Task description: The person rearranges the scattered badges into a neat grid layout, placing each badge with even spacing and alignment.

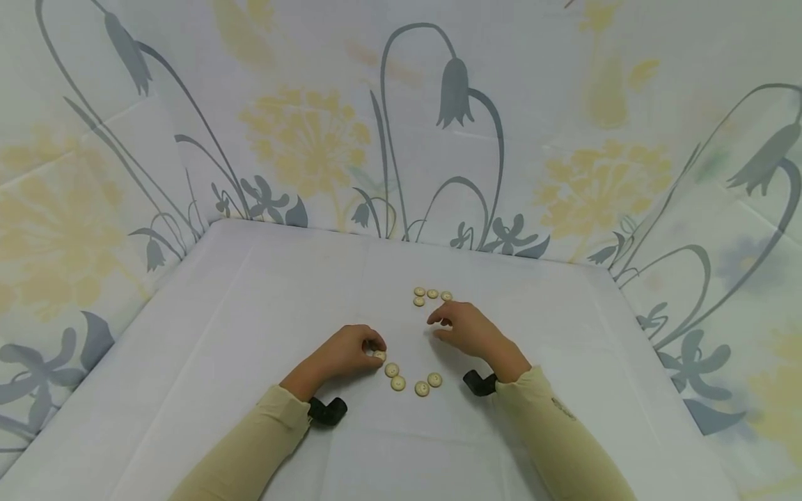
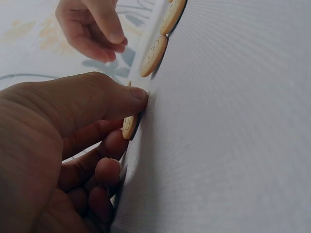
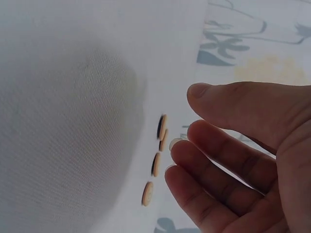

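White surface (image 1: pixel 282 278), flowered walls (image 1: pixel 301 188) at three edges — my left hand (image 1: pixel 344 351) pinching a disc (image 1: pixel 379 355), my right hand (image 1: pixel 471 330) relaxed, thumb apart, near four discs (image 1: pixel 432 293) toward the far edge.

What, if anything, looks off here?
Nothing stands out. The far discs and loose near discs lie flat, no damage visible. Left hand pinches one disc; right hand holds nothing. Cloth shows only faint creases.

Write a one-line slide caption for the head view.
Over a white surface, the left hand pinches one small round disc while the right hand hovers near four others.
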Available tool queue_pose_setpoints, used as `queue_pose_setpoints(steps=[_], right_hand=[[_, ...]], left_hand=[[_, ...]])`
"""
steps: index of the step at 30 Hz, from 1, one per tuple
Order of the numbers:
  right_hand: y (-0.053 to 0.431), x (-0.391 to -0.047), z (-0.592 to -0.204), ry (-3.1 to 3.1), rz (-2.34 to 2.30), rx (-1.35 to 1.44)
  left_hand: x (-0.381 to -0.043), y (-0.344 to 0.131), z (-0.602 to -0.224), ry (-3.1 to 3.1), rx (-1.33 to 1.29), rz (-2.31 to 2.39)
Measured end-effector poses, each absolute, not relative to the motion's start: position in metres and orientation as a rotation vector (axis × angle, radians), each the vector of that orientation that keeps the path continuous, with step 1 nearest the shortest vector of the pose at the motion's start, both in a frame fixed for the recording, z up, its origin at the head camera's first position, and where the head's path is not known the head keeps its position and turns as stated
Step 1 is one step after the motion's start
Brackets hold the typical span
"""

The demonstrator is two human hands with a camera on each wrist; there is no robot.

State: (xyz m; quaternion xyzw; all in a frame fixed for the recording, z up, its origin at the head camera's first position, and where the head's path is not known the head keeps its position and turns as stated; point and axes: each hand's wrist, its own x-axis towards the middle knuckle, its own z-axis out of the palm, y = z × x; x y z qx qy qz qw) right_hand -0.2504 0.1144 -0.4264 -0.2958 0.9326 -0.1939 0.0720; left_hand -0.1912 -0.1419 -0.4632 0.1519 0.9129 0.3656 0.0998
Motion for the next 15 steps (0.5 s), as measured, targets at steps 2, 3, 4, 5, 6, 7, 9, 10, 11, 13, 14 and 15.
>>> queue_pose_setpoints(steps=[2,3,4,5,6,7,9,10,11,13,14,15], right_hand=[[0.115,-0.247,-0.425,2.798,-0.578,-0.909],[0.116,-0.246,-0.425,2.795,-0.575,-0.920],[0.117,-0.244,-0.425,2.791,-0.575,-0.926],[0.117,-0.242,-0.425,2.787,-0.577,-0.930],[0.118,-0.240,-0.425,2.785,-0.572,-0.935],[0.118,-0.238,-0.425,2.780,-0.571,-0.936],[0.119,-0.235,-0.424,2.774,-0.574,-0.939],[0.120,-0.233,-0.424,2.772,-0.575,-0.939],[0.121,-0.232,-0.424,2.770,-0.573,-0.943],[0.122,-0.229,-0.425,2.767,-0.579,-0.951],[0.123,-0.228,-0.424,2.766,-0.582,-0.960],[0.124,-0.227,-0.424,2.764,-0.591,-0.960]], left_hand=[[-0.191,-0.142,-0.463,2.698,0.444,1.091],[-0.191,-0.142,-0.463,2.697,0.444,1.095],[-0.191,-0.142,-0.463,2.693,0.441,1.100],[-0.191,-0.142,-0.463,2.690,0.439,1.105],[-0.191,-0.143,-0.463,2.688,0.437,1.109],[-0.190,-0.143,-0.463,2.689,0.435,1.110],[-0.190,-0.142,-0.463,2.693,0.436,1.106],[-0.190,-0.142,-0.463,2.696,0.434,1.102],[-0.190,-0.142,-0.463,2.699,0.437,1.099],[-0.190,-0.142,-0.463,2.704,0.441,1.093],[-0.190,-0.142,-0.463,2.705,0.444,1.092],[-0.190,-0.142,-0.463,2.705,0.445,1.092]])
